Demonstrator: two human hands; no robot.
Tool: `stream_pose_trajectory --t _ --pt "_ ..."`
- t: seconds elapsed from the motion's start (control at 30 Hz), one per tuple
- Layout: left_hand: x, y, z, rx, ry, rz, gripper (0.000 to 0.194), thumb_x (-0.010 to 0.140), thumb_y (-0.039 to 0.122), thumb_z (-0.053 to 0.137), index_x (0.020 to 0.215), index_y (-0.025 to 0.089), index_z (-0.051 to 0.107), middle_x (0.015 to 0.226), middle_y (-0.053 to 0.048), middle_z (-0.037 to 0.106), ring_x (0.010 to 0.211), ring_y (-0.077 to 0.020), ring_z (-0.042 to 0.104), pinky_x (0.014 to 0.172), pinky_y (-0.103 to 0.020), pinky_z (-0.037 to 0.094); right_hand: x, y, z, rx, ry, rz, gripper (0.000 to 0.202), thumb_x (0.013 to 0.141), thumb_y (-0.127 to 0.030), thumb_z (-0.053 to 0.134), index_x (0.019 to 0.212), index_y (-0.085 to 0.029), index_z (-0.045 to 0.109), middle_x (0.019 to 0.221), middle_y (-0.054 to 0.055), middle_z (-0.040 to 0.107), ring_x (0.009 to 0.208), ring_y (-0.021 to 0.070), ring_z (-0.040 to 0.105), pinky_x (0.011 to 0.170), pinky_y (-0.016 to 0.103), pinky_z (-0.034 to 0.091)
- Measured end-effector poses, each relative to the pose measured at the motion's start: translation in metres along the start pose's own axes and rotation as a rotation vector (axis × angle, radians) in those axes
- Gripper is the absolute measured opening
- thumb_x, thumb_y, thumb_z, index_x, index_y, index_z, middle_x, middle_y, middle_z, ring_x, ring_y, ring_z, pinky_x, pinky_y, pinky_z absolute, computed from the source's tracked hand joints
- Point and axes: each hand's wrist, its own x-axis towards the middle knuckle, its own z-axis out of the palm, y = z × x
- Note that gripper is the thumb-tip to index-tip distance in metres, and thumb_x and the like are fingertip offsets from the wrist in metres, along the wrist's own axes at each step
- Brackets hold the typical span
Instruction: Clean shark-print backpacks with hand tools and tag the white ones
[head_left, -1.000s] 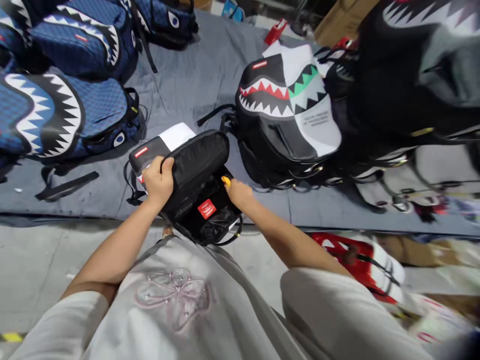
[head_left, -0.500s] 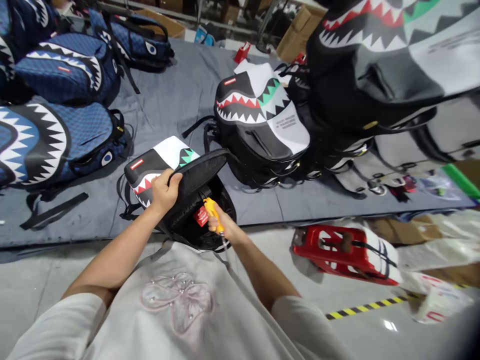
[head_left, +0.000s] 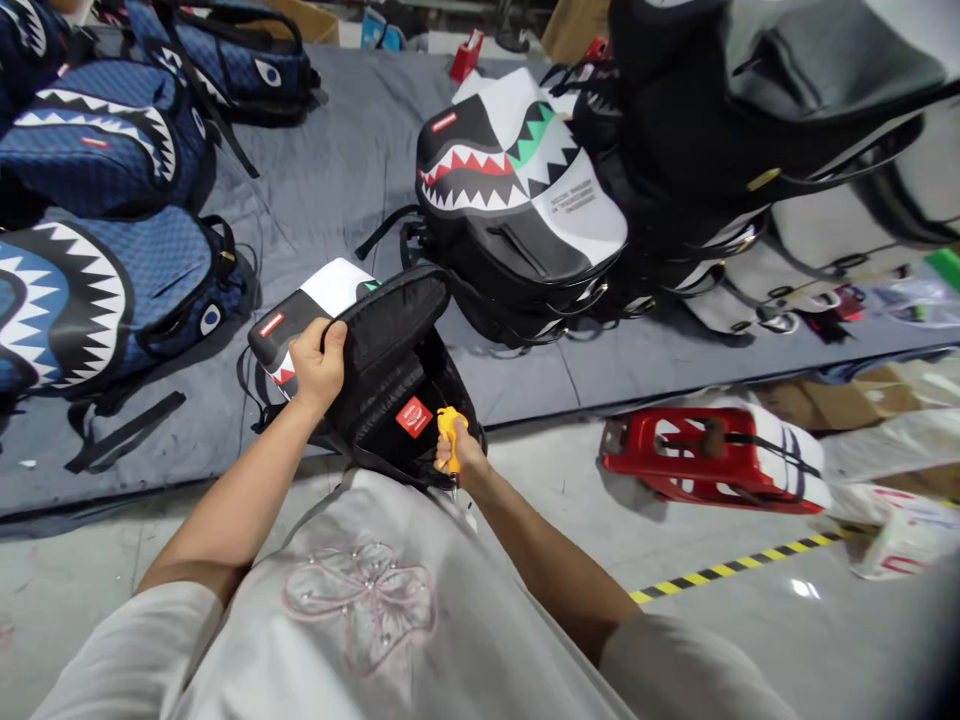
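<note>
A black and white backpack lies at the front edge of the table with its main compartment unzipped. My left hand is closed on its front flap and holds it raised. Inside, a red tag shows against the black lining. At the opening's right side, my right hand is wrapped round a yellow tool; a thin metallic end sticks out below the fist. What the tool's upper end touches cannot be made out.
Shark-mouth backpacks are piled to the right, and blue checked ones stand at the left on the grey-covered table. A red and white stool-like item is on the floor at the right.
My right hand with the yellow tool has moved right, away from the red tag, which is now uncovered. The flap is opened wider by my left hand. The camera view has shifted.
</note>
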Motion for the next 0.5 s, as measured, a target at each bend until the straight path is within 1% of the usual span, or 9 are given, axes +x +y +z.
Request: stream_pose_trajectory --t 0.07,0.13,0.2,0.27,0.37,0.5 --pt "-0.001 0.000 0.001 -0.011 -0.004 0.008 0.039 0.093 0.043 0.049 0.062 0.019 0.044 0.054 0.005 0.035 0.052 -0.0090 0.033 0.052 -0.025 0.026 0.008 0.006 0.012 0.004 -0.028 0.027 0.060 0.092 -0.076 0.023 0.066 -0.024 0.034 0.043 -0.010 0.028 0.033 0.0053 0.023 0.034 0.017 0.027" --pt "-0.003 -0.001 0.002 -0.013 -0.016 0.025 0.039 0.093 0.042 0.050 0.062 0.019 0.043 0.053 0.005 0.034 0.050 -0.0087 0.032 0.052 -0.026 0.025 0.014 0.011 0.024 -0.007 -0.089 0.059 0.057 0.091 -0.074 0.037 0.068 -0.022 0.039 0.043 -0.011 0.030 0.033 0.0047 0.023 0.035 0.017 0.029" --pt "-0.004 -0.002 0.002 -0.008 -0.028 0.040 0.039 0.093 0.043 0.050 0.062 0.019 0.043 0.053 0.005 0.033 0.050 -0.0087 0.032 0.052 -0.026 0.024 0.017 0.014 0.032 -0.032 -0.145 0.084 0.054 0.089 -0.072 0.047 0.068 -0.022 0.043 0.041 -0.011 0.031 0.032 0.0046 0.022 0.034 0.017 0.029" --pt "-0.003 -0.004 0.001 -0.001 -0.030 0.037 0.040 0.093 0.045 0.049 0.062 0.020 0.043 0.053 0.005 0.033 0.050 -0.0091 0.032 0.052 -0.026 0.025 0.018 0.017 0.033 -0.044 -0.151 0.072 0.055 0.088 -0.072 0.048 0.067 -0.022 0.042 0.039 -0.012 0.030 0.032 0.0045 0.021 0.033 0.017 0.028" --pt "-0.001 -0.005 0.000 0.011 -0.019 0.021 0.044 0.093 0.051 0.046 0.062 0.020 0.043 0.053 0.004 0.034 0.052 -0.0097 0.033 0.053 -0.026 0.026 0.021 0.021 0.029 -0.045 -0.115 0.019 0.055 0.089 -0.072 0.045 0.067 -0.022 0.042 0.039 -0.011 0.031 0.031 0.0046 0.023 0.033 0.017 0.030" --pt "0.000 -0.004 0.001 0.029 -0.052 0.067 0.046 0.093 0.054 0.045 0.061 0.020 0.041 0.053 0.004 0.032 0.050 -0.0098 0.031 0.052 -0.027 0.026 0.024 0.025 0.026 -0.076 -0.078 -0.012 0.051 0.089 -0.068 0.050 0.069 -0.021 0.045 0.040 -0.011 0.034 0.031 0.0052 0.027 0.033 0.018 0.033"
